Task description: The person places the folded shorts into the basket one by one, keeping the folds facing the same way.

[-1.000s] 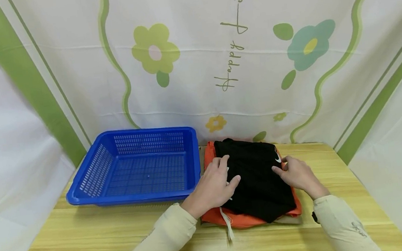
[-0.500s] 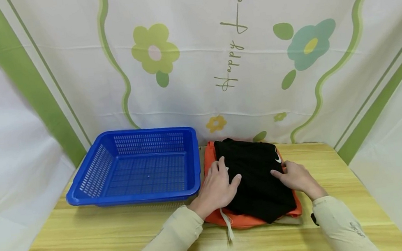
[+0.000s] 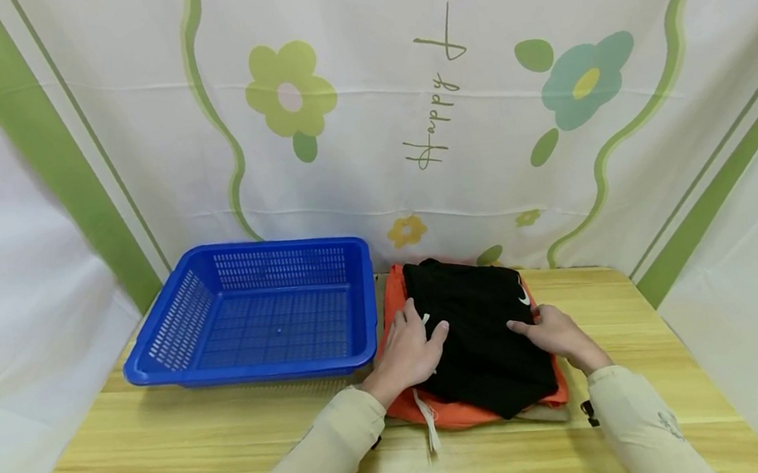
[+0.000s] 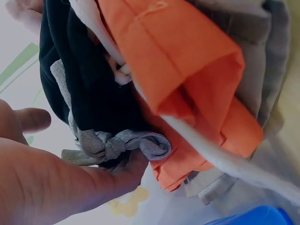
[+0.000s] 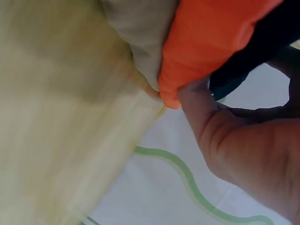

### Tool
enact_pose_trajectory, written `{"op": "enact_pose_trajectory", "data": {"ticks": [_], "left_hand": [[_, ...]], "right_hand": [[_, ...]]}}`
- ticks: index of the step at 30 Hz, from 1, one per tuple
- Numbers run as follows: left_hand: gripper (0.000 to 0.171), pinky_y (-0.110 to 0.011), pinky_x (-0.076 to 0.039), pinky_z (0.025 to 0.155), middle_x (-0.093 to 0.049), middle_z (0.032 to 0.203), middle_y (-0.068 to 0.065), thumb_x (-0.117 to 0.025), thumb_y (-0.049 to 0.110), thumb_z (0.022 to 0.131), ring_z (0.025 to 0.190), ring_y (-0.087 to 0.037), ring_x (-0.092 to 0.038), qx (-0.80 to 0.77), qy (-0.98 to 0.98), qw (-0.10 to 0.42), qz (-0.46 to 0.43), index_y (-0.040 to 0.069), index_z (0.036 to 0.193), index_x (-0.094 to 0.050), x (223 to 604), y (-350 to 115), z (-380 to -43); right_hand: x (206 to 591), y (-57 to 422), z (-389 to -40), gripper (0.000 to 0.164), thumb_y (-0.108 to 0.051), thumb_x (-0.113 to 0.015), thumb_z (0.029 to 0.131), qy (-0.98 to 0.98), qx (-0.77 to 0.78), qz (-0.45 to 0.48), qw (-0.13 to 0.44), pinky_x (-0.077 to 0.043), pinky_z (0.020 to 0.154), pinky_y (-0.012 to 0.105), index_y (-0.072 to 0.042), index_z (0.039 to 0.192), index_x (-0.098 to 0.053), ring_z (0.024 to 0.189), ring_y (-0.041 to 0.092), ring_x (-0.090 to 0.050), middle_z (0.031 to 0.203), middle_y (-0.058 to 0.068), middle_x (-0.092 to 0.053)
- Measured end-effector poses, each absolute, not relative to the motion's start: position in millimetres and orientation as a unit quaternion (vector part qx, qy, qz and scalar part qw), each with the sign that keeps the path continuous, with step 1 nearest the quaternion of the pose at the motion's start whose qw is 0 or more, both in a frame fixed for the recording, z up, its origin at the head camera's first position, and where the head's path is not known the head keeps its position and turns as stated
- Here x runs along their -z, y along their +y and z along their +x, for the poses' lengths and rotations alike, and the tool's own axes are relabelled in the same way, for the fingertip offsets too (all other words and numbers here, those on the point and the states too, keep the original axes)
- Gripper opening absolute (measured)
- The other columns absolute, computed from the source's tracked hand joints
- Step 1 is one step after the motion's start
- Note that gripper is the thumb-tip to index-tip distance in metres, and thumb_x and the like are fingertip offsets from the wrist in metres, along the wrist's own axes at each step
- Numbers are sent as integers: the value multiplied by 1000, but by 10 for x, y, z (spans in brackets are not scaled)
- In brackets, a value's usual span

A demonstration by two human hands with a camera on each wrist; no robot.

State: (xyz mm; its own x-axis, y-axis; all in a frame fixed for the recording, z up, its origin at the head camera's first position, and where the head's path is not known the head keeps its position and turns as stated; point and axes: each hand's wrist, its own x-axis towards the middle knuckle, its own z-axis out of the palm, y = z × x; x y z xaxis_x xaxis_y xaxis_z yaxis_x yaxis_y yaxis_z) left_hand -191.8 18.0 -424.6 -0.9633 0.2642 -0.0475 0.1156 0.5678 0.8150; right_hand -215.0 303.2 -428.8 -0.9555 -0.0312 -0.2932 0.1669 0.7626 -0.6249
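Head view: left hand (image 3: 406, 353) — loosely spread — touches the black garment (image 3: 478, 342). Right hand (image 3: 558, 333) touches its edge — cannot tell if pinching.

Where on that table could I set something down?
Bare table lies in front of the blue basket, left of the left sleeve, and right of the right sleeve. Crowded: the clothes pile, with the left hand and right hand at it, and its edge beside the basket.

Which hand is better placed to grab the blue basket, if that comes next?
Probably the left hand: it is at the side of the black garment nearest the blue basket. The right hand is at the opposite edge, so it would likely have to reach across the garment.
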Motion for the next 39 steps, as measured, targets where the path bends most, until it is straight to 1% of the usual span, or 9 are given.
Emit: {"op": "enact_pose_trajectory", "data": {"ticks": [6, 13, 18, 22, 25, 27, 29, 34, 39], "left_hand": [[81, -57, -27, 117, -25, 160, -28, -42, 53, 106, 147, -43, -27, -452, 885, 77, 85, -2, 160, -18, 4260, 200, -1936], [80, -57, -29, 115, -35, 152, -30, -41, 55, 105, 142, -46, -32, -425, 900, 64, 69, -5, 156, -27, 4264, 208, -1945], [74, -55, -39, 106, -43, 139, -27, -43, 53, 105, 129, -42, -45, -415, 905, 61, 63, -4, 152, -36, 4262, 197, -1941], [72, -57, -42, 103, -42, 142, -28, -46, 50, 105, 128, -43, -47, -434, 897, 67, 52, -4, 152, -36, 4264, 193, -1949], [73, -58, -38, 107, -39, 149, -28, -46, 50, 106, 134, -44, -43, -464, 882, 79, 42, -4, 154, -33, 4267, 182, -1968], [74, -58, -36, 110, -38, 152, -27, -45, 50, 106, 139, -43, -39, -488, 868, 88, 34, -4, 155, -32, 4270, 172, -1978], [75, -57, -35, 111, -39, 153, -26, -45, 50, 106, 140, -41, -39, -516, 851, 98, 23, -5, 155, -31, 4261, 164, -1980], [74, -51, -44, 102, -48, 146, -22, -48, 51, 105, 126, -35, -51, -573, 810, 125, -11, -6, 150, -38, 4213, 165, -1973], [68, -48, -45, 98, -52, 140, -18, -52, 49, 104, 118, -31, -54, -606, 783, 136, -34, -7, 143, -48, 4191, 181, -1988]], "right_hand": [[4314, 3025, -2159, 80, -38, -60, 103, 883, 434, 37, 176, -48, 85, 38, 18, 148, -25, 103, 30, -55, 140, 37, -41], [4351, 3023, -2190, 33, -21, -64, 102, 810, 553, 4, 196, -57, 76, 34, 7, 117, -59, 87, 19, -68, 102, 11, -69], [4372, 3038, -2204, 35, -12, -66, 99, 791, 586, -4, 176, -59, 77, 36, 9, 124, -52, 89, 23, -69, 108, 16, -68], [4366, 3017, -2205, 84, -18, -68, 98, 801, 575, 23, 163, -54, 93, 44, 3, 156, -11, 117, 36, -60, 146, 33, -40], [4346, 3022, -2201, 108, -24, -70, 97, 819, 550, 35, 161, -39, 108, 56, -13, 161, 16, 144, 48, -28, 164, 31, 0], [4327, 3031, -2205, 105, -24, -70, 97, 828, 539, 19, 156, -31, 111, 62, -19, 163, 11, 149, 50, -7, 166, 23, 14], [4309, 3041, -2207, 95, -21, -69, 98, 822, 549, 3, 154, -36, 109, 60, -20, 165, -2, 148, 50, -15, 167, 19, 14], [4262, 3039, -2213, 75, -16, -63, 101, 780, 602, 3, 171, -57, 86, 41, -13, 163, -20, 110, 31, -66, 160, 28, -24], [4233, 3031, -2216, 73, -17, -62, 102, 773, 609, 11, 176, -59, 81, 37, -10, 162, -20, 97, 20, -70, 152, 30, -37]]}}
